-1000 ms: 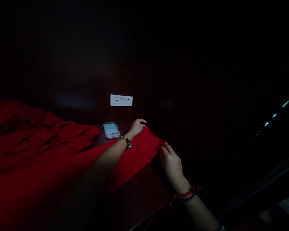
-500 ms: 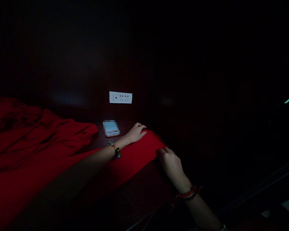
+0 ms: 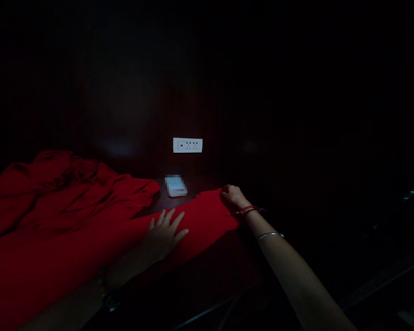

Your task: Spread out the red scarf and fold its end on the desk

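A red cloth (image 3: 207, 214) stretches in a flat strip across a dark surface, and its left part lies bunched in loose folds. My left hand (image 3: 165, 234) rests on the flat strip with its fingers spread; a ring shows on one finger. At the strip's far right corner, my right hand (image 3: 233, 195) has its fingers closed on the cloth's edge. Red cords and a silver bangle circle my right wrist and forearm. A dark bracelet on my left wrist is hard to make out in the shadow.
A phone-like flat object (image 3: 175, 186), its face blurred out, lies behind the strip. Above it, a white socket panel (image 3: 187, 145) is set in the dark wall. The dark tabletop (image 3: 227, 262) shows in front of the cloth. Much of the right side is too dark to make out.
My left hand has moved back from the strip's far end and spread flat on the cloth. My right hand has gone from the near corner to the far corner. The view has shifted slightly.
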The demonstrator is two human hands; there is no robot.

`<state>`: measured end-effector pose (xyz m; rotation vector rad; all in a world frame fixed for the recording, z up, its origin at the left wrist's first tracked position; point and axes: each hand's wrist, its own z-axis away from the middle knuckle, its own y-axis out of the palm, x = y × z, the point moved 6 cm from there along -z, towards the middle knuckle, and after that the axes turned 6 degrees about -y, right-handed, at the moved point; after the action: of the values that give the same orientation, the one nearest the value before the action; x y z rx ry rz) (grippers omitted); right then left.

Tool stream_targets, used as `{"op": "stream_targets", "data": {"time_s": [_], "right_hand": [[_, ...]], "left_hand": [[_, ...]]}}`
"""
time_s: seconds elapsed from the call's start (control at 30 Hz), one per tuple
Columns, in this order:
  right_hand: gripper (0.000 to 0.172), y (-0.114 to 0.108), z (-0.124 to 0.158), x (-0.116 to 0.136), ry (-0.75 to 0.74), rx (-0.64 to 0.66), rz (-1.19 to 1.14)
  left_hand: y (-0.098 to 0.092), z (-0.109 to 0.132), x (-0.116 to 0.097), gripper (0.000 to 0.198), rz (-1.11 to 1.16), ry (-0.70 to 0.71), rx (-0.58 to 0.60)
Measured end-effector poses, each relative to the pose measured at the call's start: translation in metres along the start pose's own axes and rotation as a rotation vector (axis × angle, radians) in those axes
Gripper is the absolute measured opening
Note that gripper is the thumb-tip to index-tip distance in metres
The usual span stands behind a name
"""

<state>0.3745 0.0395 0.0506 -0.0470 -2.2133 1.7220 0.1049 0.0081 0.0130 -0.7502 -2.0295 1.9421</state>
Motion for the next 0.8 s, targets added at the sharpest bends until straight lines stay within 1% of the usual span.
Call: {"op": "stream_targets", "data": {"time_s": [0.07, 0.1, 0.13, 0.2, 0.3, 0.4, 0.5, 0.57, 0.63, 0.7, 0.73, 0.8], "right_hand": [[0.029, 0.009, -0.009, -0.003, 0.053, -0.009, -0.004], [0.028, 0.011, -0.012, -0.005, 0.074, -0.012, -0.009], [0.026, 0.013, -0.014, -0.007, 0.089, -0.014, -0.018], [0.024, 0.012, -0.018, -0.011, 0.095, -0.026, -0.042], [0.028, 0.003, -0.019, -0.017, 0.078, -0.080, -0.072], [0.034, -0.008, -0.015, -0.025, 0.071, -0.139, -0.069], [0.036, -0.010, -0.009, -0.031, 0.073, -0.164, -0.044], [0.034, -0.005, -0.005, -0.032, 0.076, -0.153, -0.025], [0.030, 0.004, -0.002, -0.033, 0.074, -0.130, -0.007], [0.028, 0.009, 0.001, -0.031, 0.064, -0.118, 0.010], [0.027, 0.010, 0.002, -0.030, 0.054, -0.119, 0.018], [0.028, 0.006, 0.005, -0.025, 0.021, -0.135, 0.034]], "left_hand": [[0.003, -0.012, 0.024, 0.058, -0.060, -0.131, -0.014], [0.006, -0.016, 0.033, 0.058, -0.073, -0.159, -0.014], [0.009, -0.020, 0.040, 0.056, -0.079, -0.164, -0.019], [0.009, -0.026, 0.048, 0.048, -0.087, -0.148, -0.079], [-0.002, -0.036, 0.052, 0.038, -0.040, -0.103, -0.172], [-0.023, -0.055, 0.050, 0.037, 0.111, 0.006, -0.208], [-0.047, -0.083, 0.049, 0.036, 0.178, 0.108, -0.261], [-0.051, -0.102, 0.049, 0.036, 0.179, 0.128, -0.234], [-0.047, -0.115, 0.046, 0.035, 0.168, 0.123, -0.188], [-0.040, -0.112, 0.038, 0.037, 0.140, 0.122, -0.161], [-0.036, -0.104, 0.030, 0.039, 0.121, 0.140, -0.153], [-0.028, -0.076, 0.007, 0.043, 0.067, 0.231, -0.136]]}}
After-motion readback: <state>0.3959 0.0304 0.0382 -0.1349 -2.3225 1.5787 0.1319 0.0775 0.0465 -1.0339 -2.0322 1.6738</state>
